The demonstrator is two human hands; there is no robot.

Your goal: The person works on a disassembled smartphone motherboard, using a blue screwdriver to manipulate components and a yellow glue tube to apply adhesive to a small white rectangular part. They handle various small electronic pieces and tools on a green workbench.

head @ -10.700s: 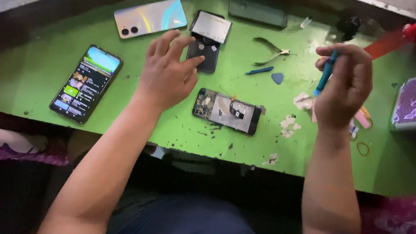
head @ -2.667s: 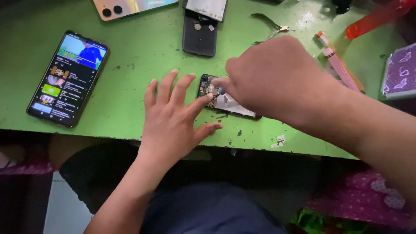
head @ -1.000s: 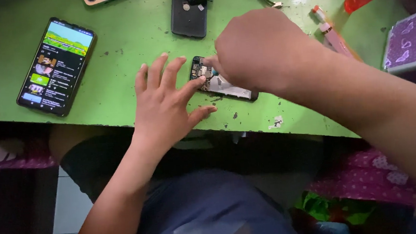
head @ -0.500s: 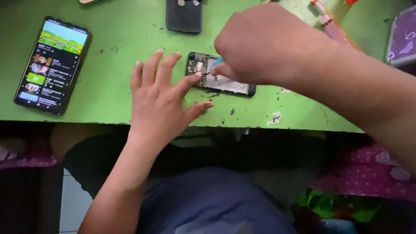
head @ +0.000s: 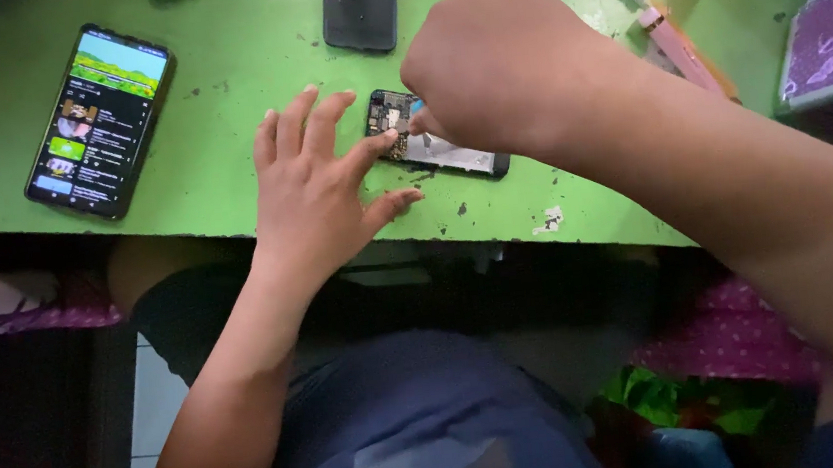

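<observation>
Right hand [head: 507,60] fisted, pinching smth small, can't tell what, over opened phone [head: 434,147]; left hand [head: 317,187] flat, fingertips pinning phone's left end; long axis runs left-right.

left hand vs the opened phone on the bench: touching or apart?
Touching. In the head view the left hand lies flat on the green table, and its index fingertip presses on the near left corner of the opened phone.

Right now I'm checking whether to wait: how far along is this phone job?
Done: the opened phone has its back off, board exposed. In hand: left hand steadies it, right hand works a hidden tool at the board. Left: the phone is not yet closed.
</observation>
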